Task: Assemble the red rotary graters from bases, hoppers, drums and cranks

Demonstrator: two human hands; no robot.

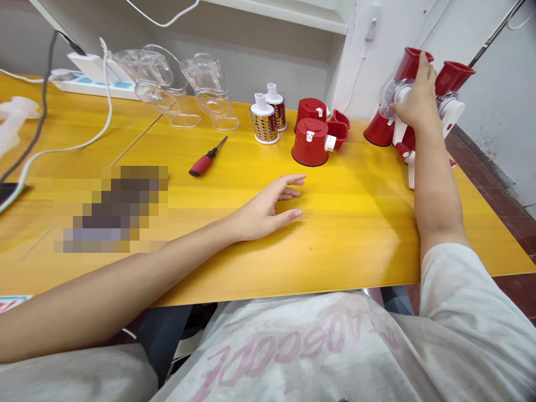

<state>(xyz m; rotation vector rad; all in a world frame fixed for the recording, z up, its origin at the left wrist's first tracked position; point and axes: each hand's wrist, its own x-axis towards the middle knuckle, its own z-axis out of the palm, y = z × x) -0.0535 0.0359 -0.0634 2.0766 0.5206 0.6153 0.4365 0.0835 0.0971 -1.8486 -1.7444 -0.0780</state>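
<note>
—What are you sitting at?
—A yellow tabletop, with a pale wall behind it.

—And what are you dealing with?
—A red drum grater, put together, standing near the table's right end. My right hand is at its upper part, fingers up by the red chute, thumb spread across the clear body. From this view I can't tell whether I have it gripped or only touch it.

—What stands next to it?
—A second grater, also assembled, just to its right.

—Your left hand?
—Well apart from the right, fingers loosely spread over the table, holding nothing. Just beyond it sit two red bases, one behind the other.

—Farther out?
—Leftward, two perforated drums, then two clear housings. A screwdriver lies in front of those, a power strip behind on the left. I can't make out the pixelated patch.

—Which step is this?
—I'd judge it's placing or picking up that assembled grater; I can't say which. Either way, my next move calls for a steady right hand, with fingers kept from knocking its neighbour.
</note>
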